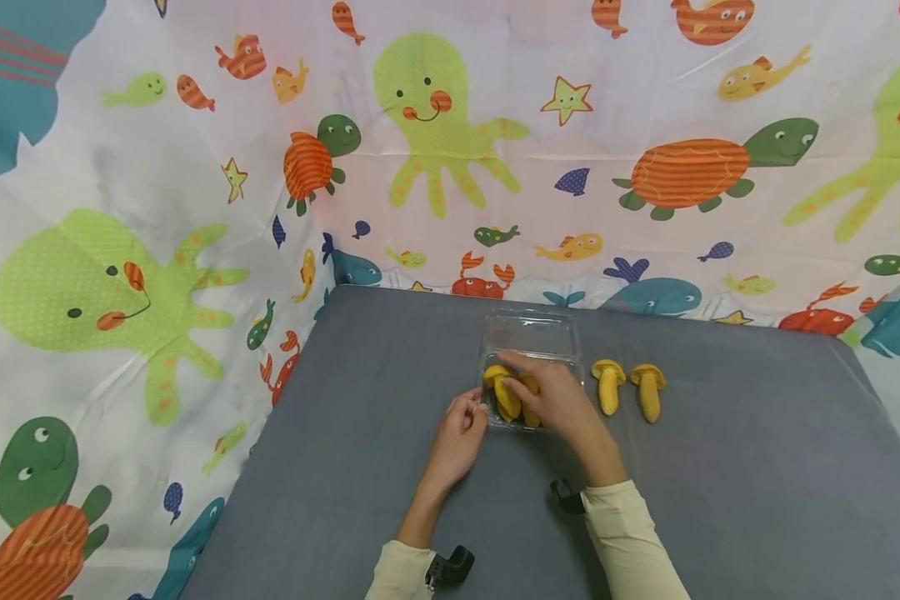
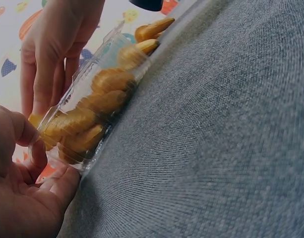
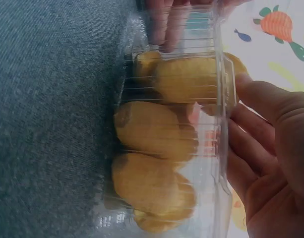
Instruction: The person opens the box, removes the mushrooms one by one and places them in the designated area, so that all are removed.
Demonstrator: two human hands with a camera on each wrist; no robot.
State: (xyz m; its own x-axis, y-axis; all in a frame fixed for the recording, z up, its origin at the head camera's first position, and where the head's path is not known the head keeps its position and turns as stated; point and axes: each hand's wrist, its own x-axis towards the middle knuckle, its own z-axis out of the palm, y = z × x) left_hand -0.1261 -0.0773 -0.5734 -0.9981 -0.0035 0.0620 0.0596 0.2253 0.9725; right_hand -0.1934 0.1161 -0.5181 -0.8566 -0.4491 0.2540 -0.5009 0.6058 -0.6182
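Note:
A clear plastic clamshell box (image 1: pixel 534 332) stands on the grey table with its lid raised at the back. Several yellow mushrooms (image 3: pixel 147 130) lie inside, seen through the ribbed wall in the right wrist view. My left hand (image 1: pixel 457 437) grips the box's left edge between thumb and fingers. Over the box, my right hand (image 1: pixel 558 404) holds a yellow mushroom (image 1: pixel 506 402) at the left side, thumb and fingertips around its cap. In the left wrist view, part of that mushroom (image 2: pixel 70 121) shows through the plastic. The right palm partly covers the box's interior in the head view.
Two more yellow mushrooms, one nearer (image 1: pixel 608 387) and one farther (image 1: pixel 649 393), lie on the grey table (image 1: pixel 757 467) right of the box. A curtain (image 1: pixel 480 150) printed with sea animals hangs behind and to the left.

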